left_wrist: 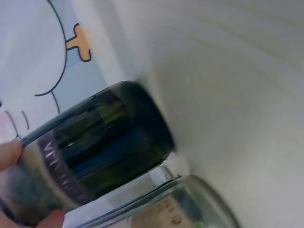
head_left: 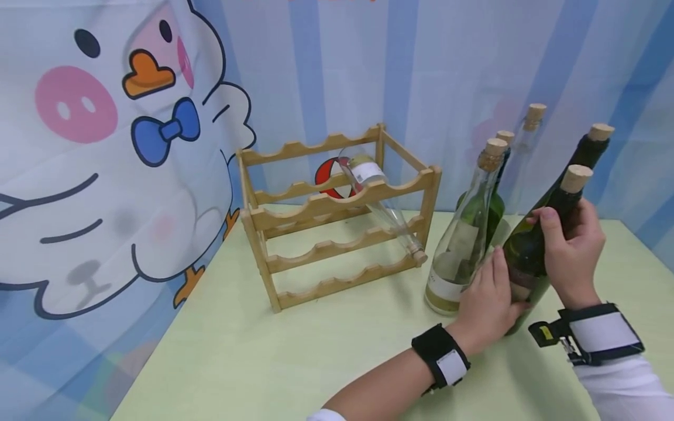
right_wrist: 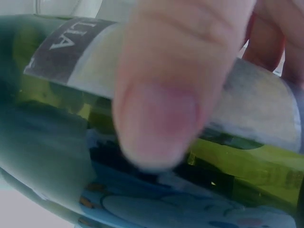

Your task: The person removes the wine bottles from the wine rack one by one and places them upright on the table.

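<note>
Both hands hold a dark green wine bottle [head_left: 523, 251], corked and slightly tilted. My right hand [head_left: 574, 251] grips its upper part, with the thumb across the front. Lower down, my left hand [head_left: 487, 304] holds the body around the label; the left wrist view shows fingertips on either side of that labelled bottle [left_wrist: 104, 142]. The right thumb [right_wrist: 159, 118] lies large over the green glass in the right wrist view. Right behind stands another dark corked bottle [head_left: 587, 152], mostly hidden. A clear corked bottle [head_left: 455, 266] with a pale label stands just left of the hands.
A wooden bottle rack [head_left: 321, 204] stands left of the bottles, with one clear bottle [head_left: 387, 213] lying slanted in it, cork toward the front. A green bottle [head_left: 495, 210] and a tall clear bottle [head_left: 521, 158] stand behind. A printed cloth [head_left: 347, 70] hangs behind the table [head_left: 342, 356].
</note>
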The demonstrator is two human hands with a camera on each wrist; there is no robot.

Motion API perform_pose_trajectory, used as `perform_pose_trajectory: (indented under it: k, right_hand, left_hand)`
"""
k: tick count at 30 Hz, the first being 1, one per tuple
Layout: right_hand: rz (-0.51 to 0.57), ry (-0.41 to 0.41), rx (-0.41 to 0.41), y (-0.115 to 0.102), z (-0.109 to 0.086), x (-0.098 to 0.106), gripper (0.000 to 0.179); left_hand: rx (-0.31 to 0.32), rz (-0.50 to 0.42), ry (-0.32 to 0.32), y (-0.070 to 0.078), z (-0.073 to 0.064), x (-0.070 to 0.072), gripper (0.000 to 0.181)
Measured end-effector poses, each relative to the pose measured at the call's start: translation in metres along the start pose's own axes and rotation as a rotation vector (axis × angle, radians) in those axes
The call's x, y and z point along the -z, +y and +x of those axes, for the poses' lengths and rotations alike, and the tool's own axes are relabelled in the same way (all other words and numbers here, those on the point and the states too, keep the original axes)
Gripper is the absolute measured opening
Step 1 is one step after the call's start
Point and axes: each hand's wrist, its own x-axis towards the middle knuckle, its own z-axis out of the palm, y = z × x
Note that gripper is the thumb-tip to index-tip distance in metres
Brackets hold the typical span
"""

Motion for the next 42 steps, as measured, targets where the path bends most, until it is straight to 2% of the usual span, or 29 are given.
perform_pose_trajectory:
  k: [2, 3, 7, 9, 10, 11, 12, 13, 14, 16, 18, 20, 21, 23, 24, 27, 29, 32, 35, 38, 42]
  right_hand:
    - [-0.021, 0.000, 0.000, 0.000, 0.001, 0.000, 0.026]
    - [-0.029, 0.001, -0.001, 0.000, 0.001, 0.000, 0.026]
    - [-0.029, 0.009, -0.012, 0.001, 0.001, 0.000, 0.026]
    - [-0.007, 0.009, -0.018, 0.000, 0.001, 0.000, 0.026]
    - [-0.011, 0.011, -0.022, 0.000, 0.000, 0.000, 0.026]
    - [-0.027, 0.012, -0.024, 0.000, 0.000, 0.000, 0.026]
    - [-0.049, 0.013, -0.023, -0.001, -0.001, 0.000, 0.026]
    - [-0.049, 0.017, -0.026, -0.001, -0.001, 0.000, 0.026]
    - [-0.055, 0.019, -0.022, -0.001, -0.002, 0.000, 0.025]
    - [-0.079, 0.026, -0.017, -0.001, -0.002, 0.000, 0.024]
    - [-0.078, 0.027, -0.011, -0.002, -0.002, 0.001, 0.024]
    - [-0.077, 0.028, -0.007, -0.002, -0.002, 0.000, 0.023]
    - [-0.087, 0.028, -0.006, -0.003, -0.002, 0.000, 0.023]
    - [-0.103, 0.023, -0.005, -0.003, -0.001, -0.001, 0.023]
    - [-0.105, 0.023, -0.010, -0.003, -0.001, -0.001, 0.023]
    - [-0.122, 0.019, -0.034, -0.001, -0.001, -0.001, 0.024]
    - [-0.131, 0.020, -0.069, -0.001, -0.002, -0.001, 0.025]
    - [-0.112, 0.030, -0.083, -0.001, -0.003, -0.002, 0.024]
    - [-0.118, 0.040, -0.054, -0.001, -0.003, -0.002, 0.023]
    - [-0.157, 0.067, -0.053, -0.002, -0.002, -0.003, 0.024]
    - [-0.254, 0.137, -0.026, -0.005, -0.004, -0.003, 0.034]
  left_hand:
    - [-0.006, -0.040, -0.076, -0.002, 0.002, 0.006, 0.094]
    - [-0.005, -0.072, -0.133, -0.004, 0.003, 0.010, 0.092]
    - [-0.020, -0.206, -0.410, -0.015, 0.005, 0.037, 0.080]
    - [-0.074, -0.264, -0.520, -0.025, 0.002, 0.055, 0.070]
    - [-0.118, -0.291, -0.546, -0.030, -0.001, 0.065, 0.064]
    - [-0.171, -0.309, -0.546, -0.037, -0.005, 0.076, 0.057]
    - [-0.226, -0.335, -0.520, -0.044, -0.009, 0.087, 0.051]
    - [-0.281, -0.370, -0.463, -0.052, -0.014, 0.098, 0.044]
    - [-0.334, -0.391, -0.374, -0.060, -0.018, 0.108, 0.039]
    - [-0.421, -0.362, -0.144, -0.079, -0.025, 0.131, 0.029]
    - [-0.454, -0.294, 0.111, -0.102, -0.027, 0.154, 0.022]
    - [-0.417, -0.198, 0.321, -0.127, -0.027, 0.176, 0.018]
    - [-0.380, -0.149, 0.396, -0.140, -0.027, 0.186, 0.016]
    - [-0.279, -0.080, 0.510, -0.166, -0.028, 0.204, 0.015]
    - [-0.217, -0.047, 0.546, -0.179, -0.029, 0.210, 0.014]
    - [-0.050, 0.058, 0.583, -0.211, -0.033, 0.220, 0.014]
    - [-0.001, 0.149, 0.574, -0.226, -0.037, 0.218, 0.014]
    - [-0.017, 0.307, 0.551, -0.238, -0.042, 0.208, 0.016]
    - [-0.056, 0.445, 0.551, -0.241, -0.043, 0.200, 0.018]
    - [-0.058, 0.502, 0.550, -0.240, -0.042, 0.198, 0.018]
    - [-0.051, 0.522, 0.507, -0.238, -0.042, 0.199, 0.021]
